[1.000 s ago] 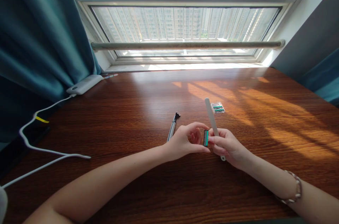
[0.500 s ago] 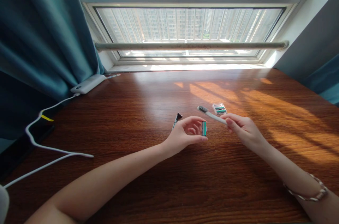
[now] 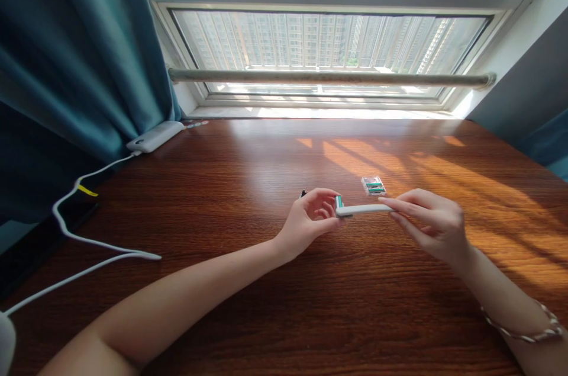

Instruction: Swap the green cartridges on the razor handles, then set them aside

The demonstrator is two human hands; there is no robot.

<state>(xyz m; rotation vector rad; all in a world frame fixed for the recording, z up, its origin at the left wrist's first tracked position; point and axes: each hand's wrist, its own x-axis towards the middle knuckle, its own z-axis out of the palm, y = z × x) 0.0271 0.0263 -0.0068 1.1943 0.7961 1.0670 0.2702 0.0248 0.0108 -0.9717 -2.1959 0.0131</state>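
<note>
My left hand [image 3: 310, 219] pinches a small green razor cartridge [image 3: 339, 202] between thumb and fingers, just above the wooden table [image 3: 248, 186]. My right hand [image 3: 428, 222] grips a white razor handle [image 3: 364, 209] that lies level, its tip touching the cartridge. Behind my left hand only the black head of a second, dark razor handle [image 3: 303, 193] shows on the table. A clear pack of spare green cartridges [image 3: 373, 185] lies just beyond the white handle.
A white power bank [image 3: 155, 136] with a white cable [image 3: 89, 246] sits at the table's far left by a teal curtain [image 3: 75, 56]. A window with a metal rail [image 3: 328, 77] runs along the back. A bracelet [image 3: 528, 331] circles my right wrist.
My right hand swung the white handle down from upright to level and brought its tip against the cartridge. My left hand shifted slightly up and now hides most of the dark handle.
</note>
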